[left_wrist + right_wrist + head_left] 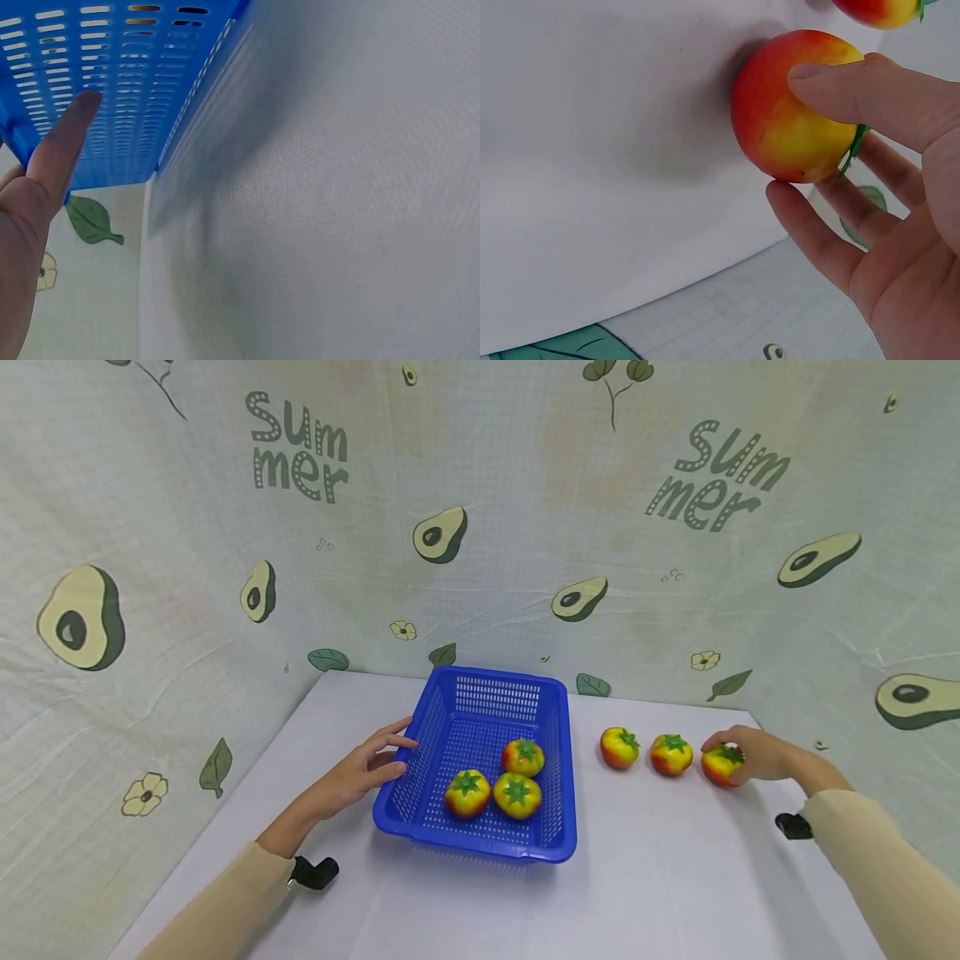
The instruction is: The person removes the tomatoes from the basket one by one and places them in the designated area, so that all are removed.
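Observation:
On the table is a blue plastic basket (427, 837) with perforated walls. Inside it lie three red-and-yellow tomatoes with green leafy tops: one at the back (522, 757), one at the left (467, 794) and one at the front right (517, 796). My left hand (358, 777) holds the basket's left rim; in the left wrist view the thumb (67, 142) lies along the outer wall. At the right, my right hand (767, 755) grips another tomato (795, 112) between thumb and fingers. Its lower side is close to the tabletop; whether it touches cannot be told.
Two more tomatoes stand in a row between the basket and my right hand, one nearer the basket (619, 748) and one nearer the hand (671, 755). A white cloth covers the table (645, 868). Patterned curtain (510, 502) encloses the back and sides.

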Available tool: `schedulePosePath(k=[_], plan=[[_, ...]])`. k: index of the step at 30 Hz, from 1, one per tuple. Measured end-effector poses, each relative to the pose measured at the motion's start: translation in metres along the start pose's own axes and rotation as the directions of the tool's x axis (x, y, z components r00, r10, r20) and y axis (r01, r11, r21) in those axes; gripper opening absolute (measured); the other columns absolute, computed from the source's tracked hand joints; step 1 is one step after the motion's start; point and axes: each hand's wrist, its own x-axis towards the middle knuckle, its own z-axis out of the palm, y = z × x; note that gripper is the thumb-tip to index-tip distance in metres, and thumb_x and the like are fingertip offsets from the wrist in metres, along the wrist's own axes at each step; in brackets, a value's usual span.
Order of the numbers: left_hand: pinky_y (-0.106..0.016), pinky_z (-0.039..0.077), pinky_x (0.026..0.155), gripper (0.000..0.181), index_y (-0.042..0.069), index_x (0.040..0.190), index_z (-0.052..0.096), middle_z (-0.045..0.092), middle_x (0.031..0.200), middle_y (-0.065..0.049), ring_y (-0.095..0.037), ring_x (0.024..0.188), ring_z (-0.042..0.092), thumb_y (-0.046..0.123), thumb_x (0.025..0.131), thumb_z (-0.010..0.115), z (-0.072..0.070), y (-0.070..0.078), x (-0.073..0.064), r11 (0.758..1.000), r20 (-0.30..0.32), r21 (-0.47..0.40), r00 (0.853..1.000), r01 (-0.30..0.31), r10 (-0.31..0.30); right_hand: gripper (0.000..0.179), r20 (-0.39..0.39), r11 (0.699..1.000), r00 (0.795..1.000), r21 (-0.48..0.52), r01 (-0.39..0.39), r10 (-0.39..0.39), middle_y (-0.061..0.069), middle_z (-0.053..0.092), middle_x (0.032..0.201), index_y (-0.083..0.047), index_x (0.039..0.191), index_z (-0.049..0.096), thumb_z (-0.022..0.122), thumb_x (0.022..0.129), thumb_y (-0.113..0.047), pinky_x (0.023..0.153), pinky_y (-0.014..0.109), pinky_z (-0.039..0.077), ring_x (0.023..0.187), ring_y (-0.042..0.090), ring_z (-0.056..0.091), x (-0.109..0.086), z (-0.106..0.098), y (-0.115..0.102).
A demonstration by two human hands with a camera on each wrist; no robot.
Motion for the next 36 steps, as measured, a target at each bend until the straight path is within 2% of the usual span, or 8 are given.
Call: schedulePosePath(k=[13,21,28,36], plan=[[-0.062,0.044,0.116,0.043,0.011,0.149,0.055,0.013,0.179,-0.008,-0.052,0.151,0.036,0.023,0.109,0.063,0.000,0.001,-0.001,1.000,0.013,0.002,1.000,-0.020,0.020,0.060,0.025,0.999,1.000,0.033,-0.019,0.018,0.038,0.049,0.143,-0.004,0.140,0.065,0.084,0.083,-0.004,0.101,0.082,0.041,0.125,0.060,0.046,-0.001,0.001,0.004],[-0.064,0.041,0.118,0.043,0.011,0.149,0.055,0.013,0.179,-0.008,-0.051,0.153,0.034,0.023,0.109,0.063,0.001,0.001,0.000,1.000,0.010,0.003,1.000,-0.025,0.025,0.060,0.014,1.000,1.000,0.003,-0.009,0.009,0.039,0.049,0.142,-0.004,0.138,0.066,0.086,0.082,-0.006,0.096,0.076,0.049,0.120,0.061,0.050,-0.003,-0.004,0.004],[-0.063,0.042,0.117,0.043,0.011,0.150,0.054,0.013,0.179,-0.007,-0.052,0.152,0.034,0.022,0.109,0.062,0.001,0.001,0.000,1.000,0.010,0.004,1.000,-0.022,0.022,0.057,-0.020,1.000,1.000,-0.008,0.011,-0.011,0.039,0.048,0.143,-0.005,0.138,0.067,0.086,0.084,-0.010,0.093,0.072,0.053,0.122,0.061,0.050,-0.003,-0.014,-0.010],[-0.056,0.049,0.114,0.043,0.011,0.150,0.054,0.012,0.179,-0.007,-0.051,0.150,0.037,0.022,0.109,0.062,0.000,0.000,0.000,1.000,0.014,-0.002,1.000,-0.019,0.019,0.054,-0.094,0.993,0.989,-0.055,0.107,-0.112,0.029,0.054,0.144,-0.011,0.136,0.069,0.088,0.085,-0.012,0.099,0.074,0.050,0.128,0.052,0.051,0.008,-0.026,-0.043]])
